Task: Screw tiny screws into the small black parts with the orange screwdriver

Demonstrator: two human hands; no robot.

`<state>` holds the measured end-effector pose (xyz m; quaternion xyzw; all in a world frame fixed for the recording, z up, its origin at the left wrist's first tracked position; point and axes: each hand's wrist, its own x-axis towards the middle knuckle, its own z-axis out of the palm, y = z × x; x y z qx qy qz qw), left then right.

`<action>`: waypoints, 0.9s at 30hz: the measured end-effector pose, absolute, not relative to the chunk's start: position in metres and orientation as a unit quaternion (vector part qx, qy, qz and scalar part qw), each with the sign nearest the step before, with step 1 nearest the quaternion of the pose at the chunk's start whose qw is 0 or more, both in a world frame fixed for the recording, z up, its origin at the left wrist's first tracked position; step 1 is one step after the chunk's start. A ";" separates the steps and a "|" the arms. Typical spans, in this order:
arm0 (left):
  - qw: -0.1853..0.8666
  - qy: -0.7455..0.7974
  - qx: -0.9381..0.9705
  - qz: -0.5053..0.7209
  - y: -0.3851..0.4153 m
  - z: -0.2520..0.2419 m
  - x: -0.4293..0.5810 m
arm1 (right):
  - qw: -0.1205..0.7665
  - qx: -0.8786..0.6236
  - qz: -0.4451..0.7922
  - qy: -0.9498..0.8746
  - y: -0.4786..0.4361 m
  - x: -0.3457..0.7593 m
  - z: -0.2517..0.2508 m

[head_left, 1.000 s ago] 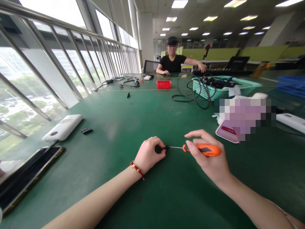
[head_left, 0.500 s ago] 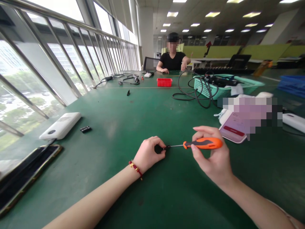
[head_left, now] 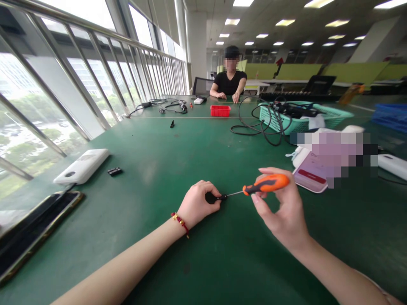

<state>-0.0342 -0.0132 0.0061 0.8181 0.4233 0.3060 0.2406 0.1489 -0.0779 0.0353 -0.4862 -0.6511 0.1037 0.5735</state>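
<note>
Between the thumb and fingers of my left hand is a small black part, mostly covered by the fingers. An orange and dark grey screwdriver is in my right hand, gripped by the thumb and fingers around its handle. Its thin metal shaft points left, and the tip meets the right end of the black part. The handle end is tilted up. Both hands are just over the green table. A small black rectangular piece lies to the left of my left hand.
At left are a white power bank and a phone. A red bin, another small black piece and cables lie further back. At right are a turquoise basket and a pinkish phone. A person sits opposite.
The screwdriver's handle end has tilted upward and shifted slightly left with my right hand. My left hand has barely moved. The person opposite has drawn one arm inward.
</note>
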 end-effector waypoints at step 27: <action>0.243 0.420 0.831 0.271 -0.008 0.008 -0.035 | 0.513 -0.539 0.202 -0.637 -0.074 0.155 0.042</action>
